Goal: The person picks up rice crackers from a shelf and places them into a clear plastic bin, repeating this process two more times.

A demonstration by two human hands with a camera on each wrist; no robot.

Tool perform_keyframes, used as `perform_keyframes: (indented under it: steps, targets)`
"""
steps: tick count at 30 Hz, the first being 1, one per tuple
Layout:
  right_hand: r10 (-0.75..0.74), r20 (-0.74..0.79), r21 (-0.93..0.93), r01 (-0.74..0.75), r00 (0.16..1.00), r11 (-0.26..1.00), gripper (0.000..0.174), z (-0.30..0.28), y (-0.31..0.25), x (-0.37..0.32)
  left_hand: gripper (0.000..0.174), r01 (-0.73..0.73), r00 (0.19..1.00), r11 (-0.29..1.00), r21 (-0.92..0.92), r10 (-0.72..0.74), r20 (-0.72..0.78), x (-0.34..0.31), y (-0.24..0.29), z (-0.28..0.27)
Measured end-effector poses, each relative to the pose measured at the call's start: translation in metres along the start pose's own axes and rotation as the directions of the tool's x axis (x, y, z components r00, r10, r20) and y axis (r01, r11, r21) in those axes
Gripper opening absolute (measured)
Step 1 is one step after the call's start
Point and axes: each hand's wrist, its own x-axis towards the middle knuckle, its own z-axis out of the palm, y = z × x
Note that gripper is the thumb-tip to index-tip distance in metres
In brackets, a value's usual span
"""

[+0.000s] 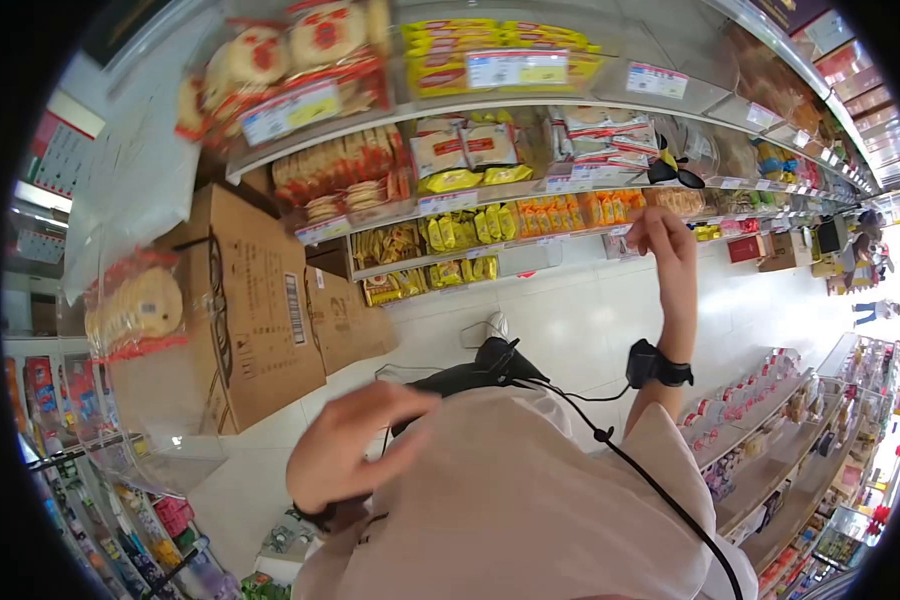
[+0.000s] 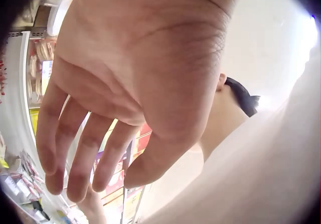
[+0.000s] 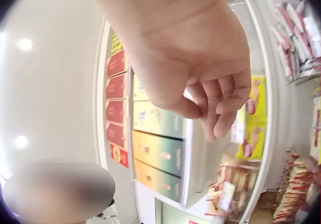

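My left hand (image 1: pixel 355 445) hovers in front of my shirt, a little blurred. Its fingers (image 2: pixel 83 148) hang relaxed and spread in the left wrist view, and the palm holds nothing. My right hand (image 1: pixel 667 240) is raised before the lower snack shelves, with its fingers loosely bent and nothing in them. Nearest to it in the head view are orange snack packs (image 1: pixel 615 207) and a small black and yellow object (image 1: pixel 674 170) at the shelf edge. Yellow packs (image 3: pixel 256 118) show behind the right fingers in the right wrist view.
Snack shelves (image 1: pixel 450 210) with price labels run across the front. A large cardboard box (image 1: pixel 260 290) stands at the left, with a pack of round biscuits (image 1: pixel 135 305) beside it. Another stocked shelf (image 1: pixel 770 450) is at the right. White floor (image 1: pixel 570 300) lies between.
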Motion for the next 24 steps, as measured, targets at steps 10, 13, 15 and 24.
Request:
perform_keyframes:
  steps: [10,13,15,24]
  targets:
    - [-0.021,0.176,0.18,-0.011,0.984,0.984,0.019,-0.02,0.047,0.062,0.013,0.16,0.876,0.981,0.111,-0.089,-0.473,0.13,0.025,0.03]
    - [-0.137,0.242,0.13,0.108,0.961,0.986,0.03,-0.013,0.043,0.065,0.012,0.134,0.858,0.984,0.117,-0.056,-0.51,0.138,0.017,0.024]
    - [-0.187,0.274,0.078,0.172,0.943,0.982,0.043,-0.001,0.032,0.067,0.012,0.096,0.844,0.989,0.116,-0.019,-0.536,0.139,0.011,0.021]
    - [-0.402,0.501,0.056,0.434,0.767,0.899,0.03,0.093,-0.076,0.086,0.012,0.094,0.73,0.994,0.062,-0.027,-0.683,0.097,-0.004,0.0]
